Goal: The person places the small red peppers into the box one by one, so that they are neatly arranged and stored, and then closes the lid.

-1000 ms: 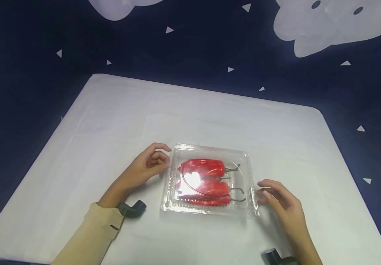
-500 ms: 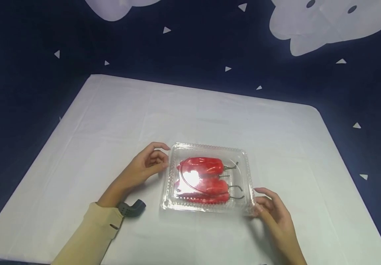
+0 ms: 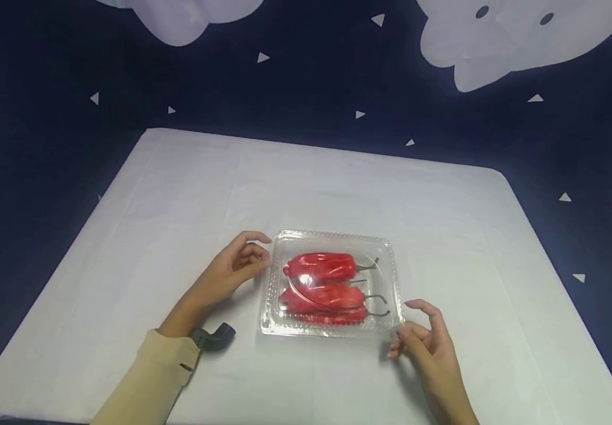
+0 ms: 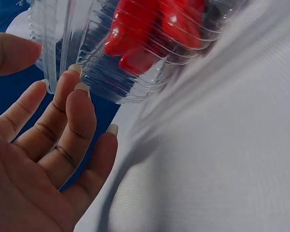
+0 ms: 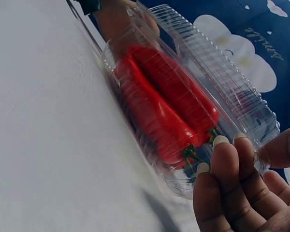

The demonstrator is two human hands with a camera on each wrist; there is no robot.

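A clear plastic clamshell container (image 3: 335, 235) rests on the white-covered table, its lid over the base. Several red peppers (image 3: 323, 267) lie inside it side by side, thin dark stems pointing right. At the container's left edge, my left hand (image 3: 231, 265) pinches the rim, with the thumb on one side and curled fingers on the other. My right hand (image 3: 433, 351) pinches the rim near the front right corner. In the right wrist view, its thumb (image 5: 282, 147) is over the lid's flange (image 5: 217, 87) and its fingertips are against the base beside the green stems.
The white cloth-covered table (image 3: 306, 177) extends around the container, with rounded back corners. Behind it hangs a dark blue backdrop (image 3: 306, 77) with white clouds and triangles. A dark band (image 3: 214, 337) sits at my left wrist, beside the beige sleeve (image 3: 152, 372).
My right hand has moved left and toward the front right corner, closing onto the rim there. The container's right side has shifted slightly left. My left hand stays at the left edge.
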